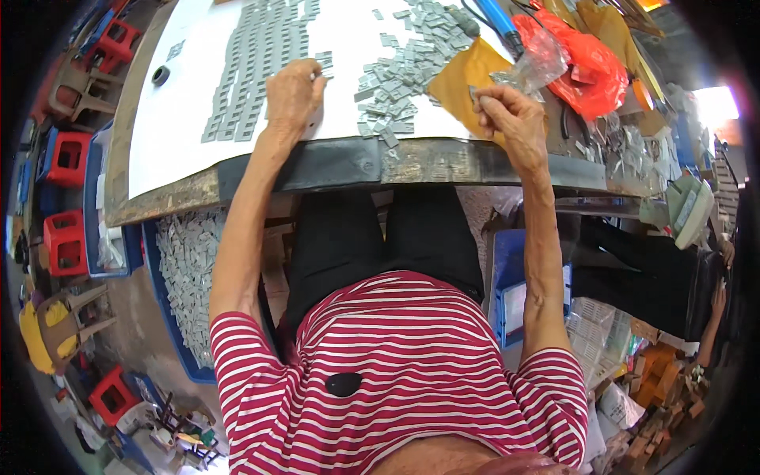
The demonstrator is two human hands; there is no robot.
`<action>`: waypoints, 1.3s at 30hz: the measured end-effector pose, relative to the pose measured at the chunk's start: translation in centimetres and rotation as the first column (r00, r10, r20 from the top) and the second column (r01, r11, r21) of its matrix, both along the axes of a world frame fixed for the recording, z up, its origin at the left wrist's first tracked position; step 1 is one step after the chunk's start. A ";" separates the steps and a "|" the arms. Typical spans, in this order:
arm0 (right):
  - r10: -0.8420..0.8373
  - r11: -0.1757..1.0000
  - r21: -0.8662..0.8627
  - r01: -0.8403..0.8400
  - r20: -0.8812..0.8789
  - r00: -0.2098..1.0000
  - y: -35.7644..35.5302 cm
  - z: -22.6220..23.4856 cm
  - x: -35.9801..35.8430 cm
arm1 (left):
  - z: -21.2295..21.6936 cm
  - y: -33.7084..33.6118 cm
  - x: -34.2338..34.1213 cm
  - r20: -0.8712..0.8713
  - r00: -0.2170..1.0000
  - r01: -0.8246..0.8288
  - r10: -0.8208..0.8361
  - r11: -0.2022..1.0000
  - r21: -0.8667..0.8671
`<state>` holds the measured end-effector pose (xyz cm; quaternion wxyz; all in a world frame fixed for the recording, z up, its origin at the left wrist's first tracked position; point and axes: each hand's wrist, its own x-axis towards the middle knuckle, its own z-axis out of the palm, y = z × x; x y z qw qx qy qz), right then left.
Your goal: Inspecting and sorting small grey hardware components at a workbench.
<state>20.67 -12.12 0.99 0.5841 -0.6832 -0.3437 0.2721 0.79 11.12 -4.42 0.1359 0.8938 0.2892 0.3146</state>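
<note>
Small flat grey pieces (265,47) lie in neat, close-set rows on the white sheet (182,103) at the left. A loose heap of the same grey pieces (396,83) spreads right of the middle. My left hand (291,96) rests on the sheet between rows and heap, fingers curled closed beside a short new column of pieces (325,61); whatever is in them is hidden. Over a tan cloth (459,75), my right hand (513,119) pinches a small grey piece (473,93) between thumb and fingertips.
A red plastic bag (590,75) and a blue-handled tool (500,20) lie at the far right. A black ring (161,75) sits at the table's left. Below the table edge (443,165) stands a blue bin (162,289) full of grey pieces. Another person's arm (716,313) shows at right.
</note>
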 end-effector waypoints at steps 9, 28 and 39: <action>0.070 0.982 -0.171 0.079 0.722 0.688 1.2 -2.1 5.3 | 0.5 -0.2 0.1 -0.067 0.997 -0.040 0.038 0.999 -0.021; 0.368 0.930 -0.365 -0.053 0.928 0.061 3.2 -3.5 6.8 | 1.7 -3.6 0.4 0.060 0.987 0.158 -0.150 0.975 -0.159; 0.313 0.945 -0.301 -0.131 0.946 0.081 3.2 -3.3 6.5 | 1.1 -4.4 1.2 -0.035 0.992 0.117 -0.125 0.978 -0.172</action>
